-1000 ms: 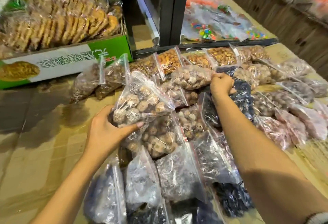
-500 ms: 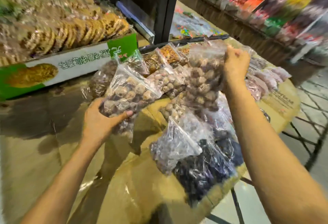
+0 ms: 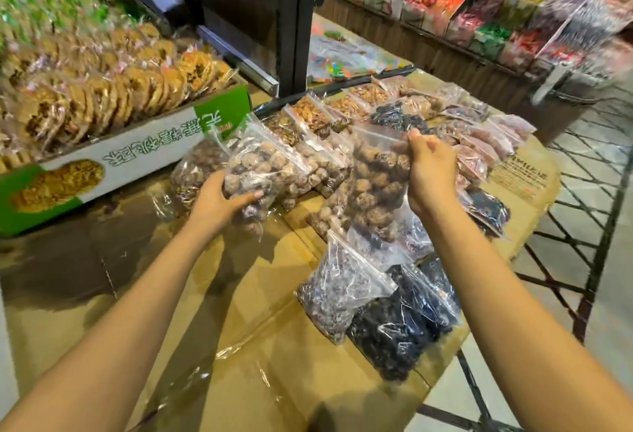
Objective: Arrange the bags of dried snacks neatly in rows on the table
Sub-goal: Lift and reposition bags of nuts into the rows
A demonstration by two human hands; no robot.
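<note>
My left hand (image 3: 219,200) grips the lower end of a clear zip bag of pale round snack balls (image 3: 265,164), held tilted above the table. Pinching the top edge of a second bag of brown round snacks (image 3: 375,181), my right hand (image 3: 430,171) lets it hang upright over the pile. Beneath them more bags lie on the cardboard-covered table (image 3: 260,356): a greyish bag (image 3: 337,291) and a black dried-fruit bag (image 3: 400,329) nearest me. Rows of nut bags (image 3: 311,113) and pinkish bags (image 3: 479,149) lie farther back.
A green-and-white carton of wrapped round crackers (image 3: 113,154) stands at the left. A black post (image 3: 293,20) rises behind the table. Shelves of coloured packets (image 3: 496,14) fill the right background. The table's right edge drops to a tiled floor with a metal frame (image 3: 582,260).
My right hand has lifted a bag of brown snacks out of the pile, and it now hangs lower. My left hand keeps its bag. The view has swung to the right.
</note>
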